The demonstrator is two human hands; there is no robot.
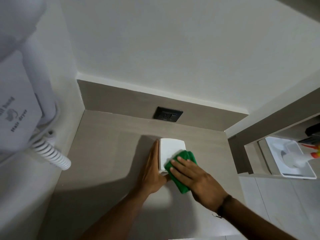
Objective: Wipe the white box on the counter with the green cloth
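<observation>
Just below the centre of the frame we see the white box (170, 152) standing on the grey-brown counter (107, 153), in front of a black wall socket (168, 113). Our left hand (153, 168) lies flat and open against the box's left side, fingers straight, bracing it. Our right hand (194, 177), fingers spread, presses the folded green cloth (183, 158) onto the box's top right part without clenching it. A white wall-mounted hair dryer (19, 101) with a coiled cord (52, 153) fills the left edge; a white tray (294, 172) sits at the right.
</observation>
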